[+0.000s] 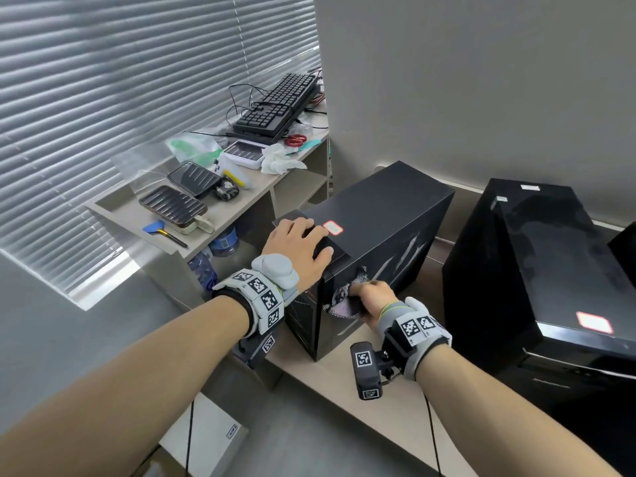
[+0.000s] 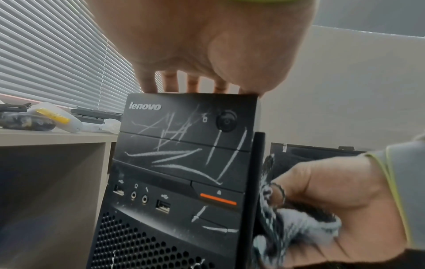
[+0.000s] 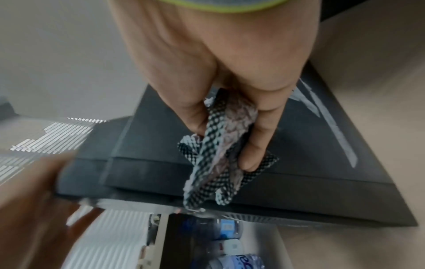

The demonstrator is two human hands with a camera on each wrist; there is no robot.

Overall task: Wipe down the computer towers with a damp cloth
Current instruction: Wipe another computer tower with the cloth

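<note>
Window blinds (image 1: 103, 115) back a cluttered shelf (image 1: 241, 197) at left. Next, the left hand (image 1: 296, 241) lies flat, fingers straight, on top of the computer tower (image 1: 385, 215) standing on the desk (image 1: 389, 414). Below on its side panel, the right hand (image 1: 375, 299) clenches the checked cloth (image 1: 344, 299) against it. Another tower (image 1: 550, 256) stands right.
</note>
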